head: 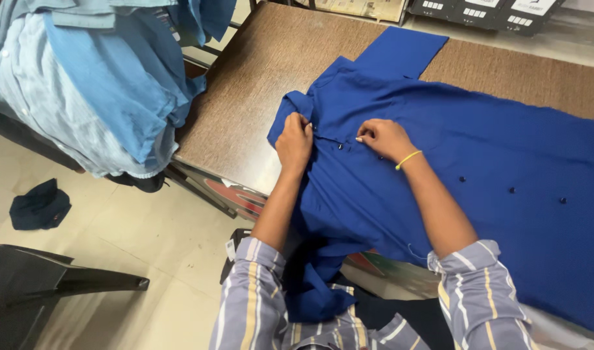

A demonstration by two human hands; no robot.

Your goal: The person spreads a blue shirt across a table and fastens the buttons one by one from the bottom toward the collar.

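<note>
Head view looks down on a royal-blue shirt (pixel 478 162) laid flat on a brown table (pixel 258 84), collar toward the person's left, placket running rightward along a row of dark buttons (pixel 511 190). Left hand (pixel 294 139) pinches the fabric at the collar end; right hand (pixel 382 138), fingers curled, pinches the placket just beside it (a yellow band on that wrist). Pale blue garments (pixel 96 84) hang well apart, left.

Left of the blue shirt (pixel 439 168) we find bare tabletop (pixel 245 97); beyond that, hanging shirts (pixel 102 84) block us.
</note>
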